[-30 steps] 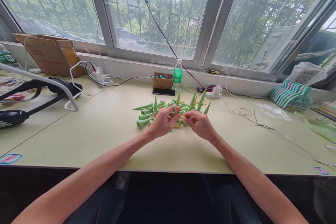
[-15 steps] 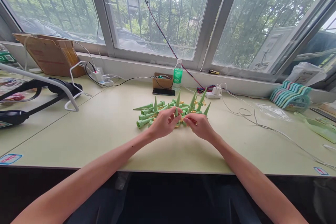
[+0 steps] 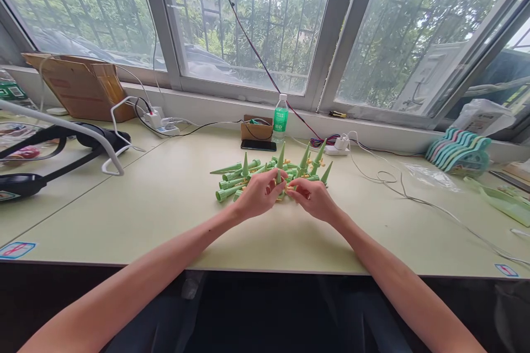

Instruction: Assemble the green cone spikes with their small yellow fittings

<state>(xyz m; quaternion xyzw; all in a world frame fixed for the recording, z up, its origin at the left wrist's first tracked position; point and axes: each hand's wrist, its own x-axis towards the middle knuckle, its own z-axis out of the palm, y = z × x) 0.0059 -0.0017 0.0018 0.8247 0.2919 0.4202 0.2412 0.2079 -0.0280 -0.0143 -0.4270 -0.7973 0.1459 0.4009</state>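
My left hand (image 3: 257,195) is closed around a green plastic plant watering spike (image 3: 279,177), whose pointed end sticks up between thumb and fingers. Close beside it, my right hand (image 3: 318,199) is pinched at a small orange-yellow valve (image 3: 287,188) on the side of that spike; the fingers cover most of this piece. Around and behind both hands lies a heap of similar green watering spikes (image 3: 226,193). Some lie flat with their ribbed round ends toward me, while several stand point up, among them one spike (image 3: 318,158) at the right with an orange-yellow valve.
Behind the heap are a black phone (image 3: 258,145), a small cardboard box (image 3: 253,131) and a green-labelled water bottle (image 3: 280,118). White cables (image 3: 408,196) run across the right side. A black headset (image 3: 89,138) is at the left, and teal hangers (image 3: 457,151) stand far right.
My right hand has shifted slightly left, its fingertips nearer the spike in my left hand. The left hand and the heap look unchanged.
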